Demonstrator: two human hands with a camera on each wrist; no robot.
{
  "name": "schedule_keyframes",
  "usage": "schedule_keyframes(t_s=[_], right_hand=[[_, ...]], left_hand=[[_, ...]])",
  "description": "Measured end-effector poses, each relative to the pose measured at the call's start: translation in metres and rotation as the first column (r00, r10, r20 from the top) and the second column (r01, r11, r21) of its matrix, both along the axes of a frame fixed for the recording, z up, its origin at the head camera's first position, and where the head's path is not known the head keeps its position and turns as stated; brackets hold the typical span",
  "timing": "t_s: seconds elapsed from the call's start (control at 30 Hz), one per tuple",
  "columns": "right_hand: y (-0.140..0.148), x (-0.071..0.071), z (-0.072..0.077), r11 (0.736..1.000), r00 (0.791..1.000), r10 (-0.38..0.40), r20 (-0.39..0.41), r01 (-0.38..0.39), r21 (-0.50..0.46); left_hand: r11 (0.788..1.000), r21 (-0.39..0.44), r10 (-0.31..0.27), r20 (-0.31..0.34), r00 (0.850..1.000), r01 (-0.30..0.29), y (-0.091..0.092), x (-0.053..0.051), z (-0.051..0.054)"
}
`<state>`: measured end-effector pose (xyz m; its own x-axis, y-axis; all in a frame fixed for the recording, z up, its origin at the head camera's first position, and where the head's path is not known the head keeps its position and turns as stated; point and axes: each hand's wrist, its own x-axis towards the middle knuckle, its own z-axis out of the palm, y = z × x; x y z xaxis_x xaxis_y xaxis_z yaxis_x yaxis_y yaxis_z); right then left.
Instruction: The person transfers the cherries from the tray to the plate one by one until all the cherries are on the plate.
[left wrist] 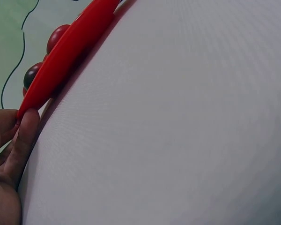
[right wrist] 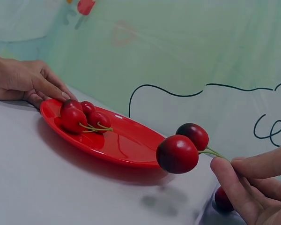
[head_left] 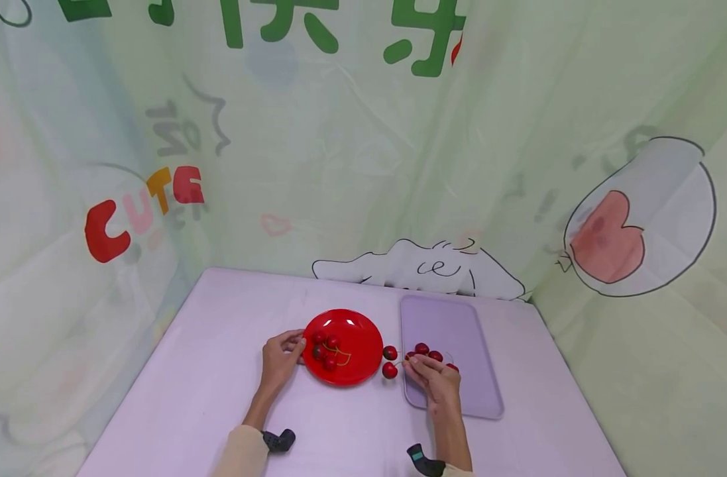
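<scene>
My left hand (head_left: 282, 358) pinches the left rim of a round red plate (head_left: 363, 338), one digit under the rim and others above it in the left wrist view. Several dark-red cherries (right wrist: 74, 120) with green stems lie together on the plate's left part. My right hand (head_left: 437, 381) holds a pair of cherries (right wrist: 177, 153) by their thin stems, between thumb and finger. That pair hangs above the table just right of the plate, its shadow below. Under and beside the right hand, more cherries (head_left: 421, 348) lie on a purple tray (head_left: 479, 397), partly hidden by the fingers.
The tray stands to the right of the plate on a pale lilac table (head_left: 339, 430). A printed cloth (head_left: 351, 165) hangs behind and on both sides of the table. Dark wrist devices (head_left: 425, 460) sit at both sleeves.
</scene>
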<state>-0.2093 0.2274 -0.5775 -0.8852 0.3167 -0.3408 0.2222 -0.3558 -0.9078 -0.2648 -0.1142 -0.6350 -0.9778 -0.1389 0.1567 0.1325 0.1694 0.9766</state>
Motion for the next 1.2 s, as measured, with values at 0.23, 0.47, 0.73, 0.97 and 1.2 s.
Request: schedule_keyframes(t_s=[0.23,0.47,0.73,0.97,1.2], right_hand=[[-0.009,0.001,0.003,0.999,0.999,-0.027,-0.03,0.026,-0.035],[-0.015,0.001,0.001,1.0,0.999,-0.018,-0.044,0.018,-0.016],[-0.02,-0.002,0.0,1.0,0.998,-0.018,-0.065,0.017,-0.015],[-0.022,-0.004,-0.005,1.0,0.998,-0.016,-0.063,0.014,-0.028],[-0.028,-0.008,-0.006,1.0,0.997,-0.008,-0.075,0.006,-0.022]], left_hand=[[1.0,-0.018,0.009,-0.019,1.0,-0.009,-0.001,0.001,-0.003],[1.0,-0.007,0.003,-0.012,1.0,-0.004,-0.001,0.0,-0.003],[1.0,-0.015,0.004,-0.019,1.0,-0.004,-0.001,0.0,0.0],[1.0,-0.005,0.004,-0.01,1.0,-0.004,0.001,0.002,0.001],[1.0,-0.009,0.002,-0.002,1.0,-0.002,0.001,0.002,0.001]])
